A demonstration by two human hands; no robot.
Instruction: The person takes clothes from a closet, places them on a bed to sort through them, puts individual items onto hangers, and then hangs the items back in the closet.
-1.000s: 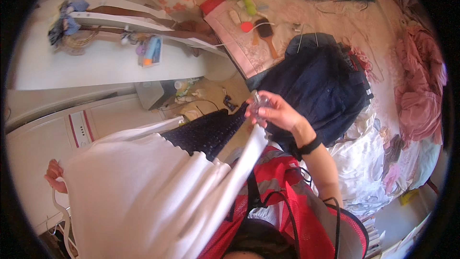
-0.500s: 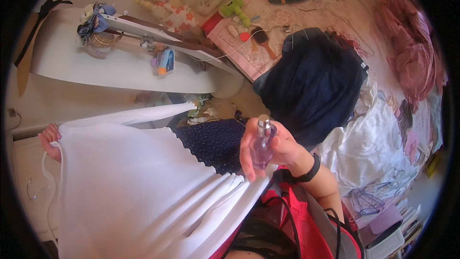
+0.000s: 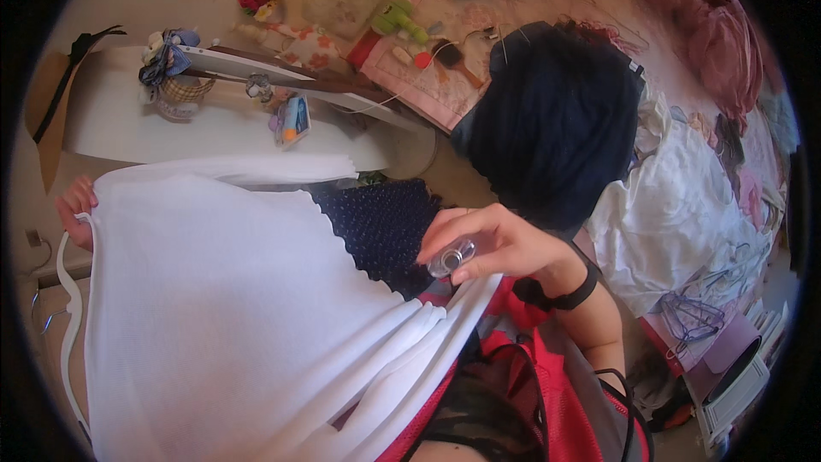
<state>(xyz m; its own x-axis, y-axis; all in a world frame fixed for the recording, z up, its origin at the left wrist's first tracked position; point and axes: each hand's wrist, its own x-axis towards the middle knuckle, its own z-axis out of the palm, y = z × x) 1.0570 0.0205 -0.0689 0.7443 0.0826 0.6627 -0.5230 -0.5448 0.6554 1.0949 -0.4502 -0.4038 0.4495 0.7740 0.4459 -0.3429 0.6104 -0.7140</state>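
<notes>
My left hand [image 3: 77, 210] grips the upper left edge of a white garment [image 3: 222, 291] of thin, ribbed fabric with a wavy hem. Beside that hand a white hanger [image 3: 71, 308] hangs down along the garment's edge; whether the fingers also hold it, I cannot tell. My right hand [image 3: 505, 244] is closed around a small clear, purplish perfume bottle [image 3: 451, 258]. The bottle is tilted so that one round end faces me, just above the garment's right side. Behind the garment shows a dark blue dotted cloth [image 3: 380, 227].
A dark navy garment [image 3: 556, 128] lies heaped on the bed, with white clothing [image 3: 676, 205] to its right. A white table [image 3: 256, 133] holds small ornaments at the far left. Wire hangers [image 3: 688, 321] lie at the lower right. A hairbrush [image 3: 457, 60] rests on the bed.
The perfume bottle has gone from upright to tilted, as my right hand turned over and its palm dropped. My left hand has shifted slightly up and left with the white garment.
</notes>
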